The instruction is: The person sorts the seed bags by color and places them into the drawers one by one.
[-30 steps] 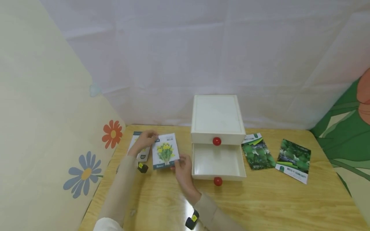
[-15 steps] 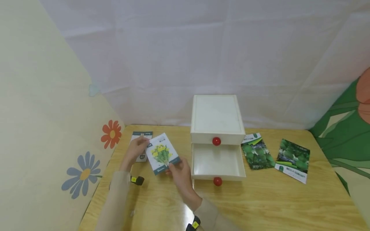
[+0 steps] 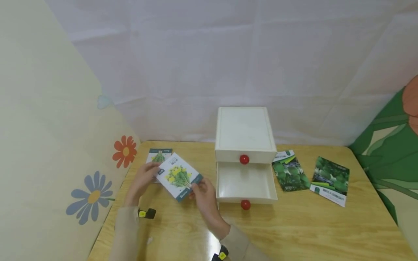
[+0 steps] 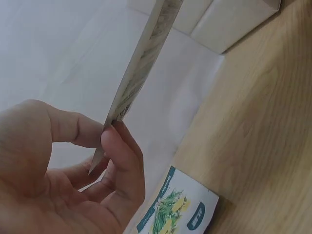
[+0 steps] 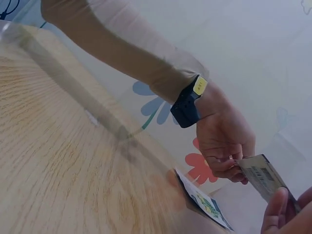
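Both hands hold up a white seed packet (image 3: 179,177) printed with yellow flowers on green stems, tilted in the head view. My left hand (image 3: 141,183) pinches its left corner between thumb and fingers; the left wrist view shows the packet (image 4: 139,68) nearly edge-on. At the lower right corner my right hand (image 3: 207,203) grips it, thumb on the printed face. The right wrist view catches the barcoded back of the packet (image 5: 261,178), above the table. Beneath and behind it lies a second, similar seed packet (image 3: 160,156), partly covered in the head view.
A white two-drawer box (image 3: 245,128) stands at the back middle. Its lower drawer (image 3: 246,181) is pulled out and has a red knob (image 3: 245,204). Two green seed packets, one beside the box (image 3: 290,174) and another further right (image 3: 331,177), lie on the wooden table (image 3: 294,228).
The held packet has turned anticlockwise and shifted left and nearer. My left hand has moved left and nearer with it, uncovering more of the packet behind; the right hand stays close to its place.
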`<action>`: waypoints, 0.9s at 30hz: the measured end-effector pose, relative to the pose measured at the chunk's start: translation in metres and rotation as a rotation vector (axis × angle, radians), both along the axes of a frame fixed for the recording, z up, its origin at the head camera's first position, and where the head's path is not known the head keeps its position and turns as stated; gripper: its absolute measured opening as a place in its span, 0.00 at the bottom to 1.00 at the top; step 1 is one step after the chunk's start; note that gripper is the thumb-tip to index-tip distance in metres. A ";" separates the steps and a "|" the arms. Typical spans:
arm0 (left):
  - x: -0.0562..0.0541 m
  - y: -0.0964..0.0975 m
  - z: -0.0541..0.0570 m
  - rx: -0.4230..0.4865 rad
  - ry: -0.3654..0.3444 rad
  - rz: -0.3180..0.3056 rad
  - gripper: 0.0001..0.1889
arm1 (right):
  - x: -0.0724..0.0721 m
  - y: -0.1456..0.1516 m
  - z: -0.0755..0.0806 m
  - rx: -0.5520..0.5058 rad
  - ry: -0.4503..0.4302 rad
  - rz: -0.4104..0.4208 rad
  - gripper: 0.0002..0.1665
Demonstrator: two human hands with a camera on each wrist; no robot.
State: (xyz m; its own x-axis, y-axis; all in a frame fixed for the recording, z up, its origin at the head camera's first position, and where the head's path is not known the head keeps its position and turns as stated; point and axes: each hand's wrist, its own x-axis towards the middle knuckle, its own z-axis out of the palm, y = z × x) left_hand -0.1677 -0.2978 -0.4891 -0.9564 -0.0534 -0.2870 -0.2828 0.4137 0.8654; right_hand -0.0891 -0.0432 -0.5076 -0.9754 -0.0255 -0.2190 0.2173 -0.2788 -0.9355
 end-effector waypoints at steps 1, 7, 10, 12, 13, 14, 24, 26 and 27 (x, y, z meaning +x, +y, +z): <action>0.001 -0.001 0.000 -0.003 -0.005 0.000 0.23 | 0.000 0.000 0.001 0.002 0.000 0.000 0.15; 0.010 -0.006 0.001 0.014 -0.028 0.013 0.23 | 0.000 -0.001 0.005 0.002 0.003 0.006 0.15; 0.014 -0.007 0.005 0.029 -0.027 0.015 0.23 | 0.001 -0.001 0.008 -0.005 0.010 0.010 0.15; 0.016 -0.008 0.008 0.034 -0.019 0.012 0.23 | 0.001 -0.001 0.011 -0.006 0.024 0.013 0.15; 0.017 -0.008 0.010 0.031 -0.015 0.006 0.23 | 0.001 -0.001 0.012 -0.008 0.035 0.015 0.15; 0.018 -0.009 0.011 0.032 -0.010 0.002 0.23 | 0.002 -0.001 0.014 -0.009 0.040 0.016 0.15; 0.026 -0.016 0.018 0.019 0.024 -0.013 0.22 | 0.002 0.002 0.028 0.001 0.084 0.045 0.15; 0.027 -0.016 0.018 0.021 0.028 -0.001 0.22 | 0.003 0.003 0.032 0.000 0.092 0.063 0.16; 0.028 -0.016 0.019 0.023 0.032 0.001 0.22 | 0.003 0.004 0.034 0.003 0.097 0.074 0.16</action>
